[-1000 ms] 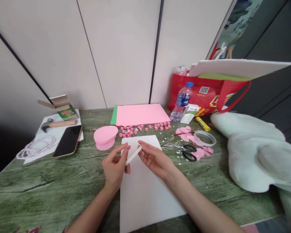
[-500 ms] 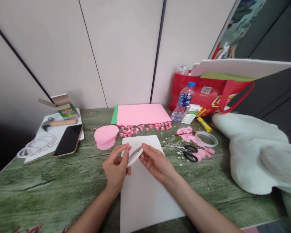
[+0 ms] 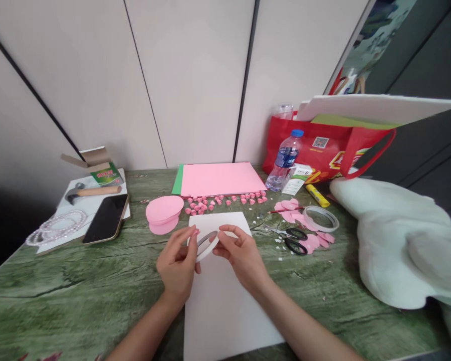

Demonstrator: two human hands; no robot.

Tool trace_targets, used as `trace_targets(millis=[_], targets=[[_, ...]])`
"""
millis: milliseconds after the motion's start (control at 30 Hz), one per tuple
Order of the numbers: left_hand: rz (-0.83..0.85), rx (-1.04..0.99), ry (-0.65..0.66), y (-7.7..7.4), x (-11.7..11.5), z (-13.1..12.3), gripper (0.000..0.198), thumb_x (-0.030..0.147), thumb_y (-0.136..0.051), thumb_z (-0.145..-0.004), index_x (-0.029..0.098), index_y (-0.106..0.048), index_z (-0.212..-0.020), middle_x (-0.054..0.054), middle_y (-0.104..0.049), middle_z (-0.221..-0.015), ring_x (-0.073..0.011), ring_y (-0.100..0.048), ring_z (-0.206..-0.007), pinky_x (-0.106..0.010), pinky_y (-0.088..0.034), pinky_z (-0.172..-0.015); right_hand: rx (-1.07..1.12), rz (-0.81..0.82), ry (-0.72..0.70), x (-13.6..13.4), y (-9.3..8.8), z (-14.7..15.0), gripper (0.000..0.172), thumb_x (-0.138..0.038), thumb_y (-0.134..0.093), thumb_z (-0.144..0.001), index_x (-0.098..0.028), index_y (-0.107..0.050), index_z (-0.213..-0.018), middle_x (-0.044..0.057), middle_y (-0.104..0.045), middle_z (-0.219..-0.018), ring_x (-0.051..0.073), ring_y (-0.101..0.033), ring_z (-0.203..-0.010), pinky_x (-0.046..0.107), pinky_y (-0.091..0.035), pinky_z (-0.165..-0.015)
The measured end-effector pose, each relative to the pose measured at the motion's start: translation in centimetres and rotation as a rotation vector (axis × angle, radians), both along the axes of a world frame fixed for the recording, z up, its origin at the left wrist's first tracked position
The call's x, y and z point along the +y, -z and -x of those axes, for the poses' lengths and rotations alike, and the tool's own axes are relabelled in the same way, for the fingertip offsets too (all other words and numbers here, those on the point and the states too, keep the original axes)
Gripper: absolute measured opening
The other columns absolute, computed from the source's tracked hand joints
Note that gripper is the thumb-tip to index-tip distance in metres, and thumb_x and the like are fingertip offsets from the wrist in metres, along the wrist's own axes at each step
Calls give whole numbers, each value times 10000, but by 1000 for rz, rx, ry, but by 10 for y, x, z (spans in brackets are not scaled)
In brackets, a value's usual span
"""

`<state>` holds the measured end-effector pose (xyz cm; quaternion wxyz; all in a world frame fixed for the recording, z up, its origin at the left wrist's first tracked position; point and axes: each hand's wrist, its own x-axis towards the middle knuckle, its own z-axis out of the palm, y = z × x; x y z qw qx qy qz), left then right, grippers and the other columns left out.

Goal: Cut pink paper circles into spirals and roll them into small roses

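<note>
Both of my hands meet above a white sheet or board [image 3: 227, 311]. Between them, tilted, is a narrow roll of white tape [image 3: 208, 251]. My right hand [image 3: 242, 254] pinches the roll's far right edge with thumb and fingers. The closed left hand [image 3: 177, 260] has a small pink paper piece [image 3: 196, 232] between thumb and forefinger, and its other fingers are against the near left side of the roll. Beyond the sheet lie several small pink curled paper pieces [image 3: 199, 206]. Stacked pink paper rounds [image 3: 164, 208] are to the left of them.
Scissors [image 3: 295, 241], another tape roll [image 3: 321, 219], pink scraps [image 3: 285, 204] and a glue stick [image 3: 317, 195] lie right. A water bottle [image 3: 285, 158], red bag [image 3: 311, 135] and white plush [image 3: 394, 245] stand beyond. Pink card [image 3: 221, 179] is behind; phone [image 3: 107, 218] and hammer [image 3: 97, 191] are left.
My right hand has turned slightly, its fingers more bent over the roll's edge. The roll has tipped a little, showing more of its inside. The left hand keeps its pinch.
</note>
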<state>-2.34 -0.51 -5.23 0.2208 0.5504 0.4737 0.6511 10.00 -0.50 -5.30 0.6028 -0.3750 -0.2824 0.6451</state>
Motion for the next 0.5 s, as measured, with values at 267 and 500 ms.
trace_targets(millis=[267,500], targets=[[-191,164,-95,2,-6,2,222,115,-573,-761,223,-651,-938,-9,-619,-911,7,-485,-353,-125,-394,-283,-406,-246,82,-19,-11,11,304,-260,-702,-655,-199,-544,-908,46,-658,-906,171,-623,-787,309,-517,-714],[-280,311,-167,0,-8,0,239,77,-566,-759,210,-653,-938,-28,-631,-904,-65,-604,-539,-143,-461,-394,-663,-354,177,-30,-3,19,223,-219,-675,-689,-209,-546,-871,13,-655,-744,156,-624,-664,282,-523,-632]])
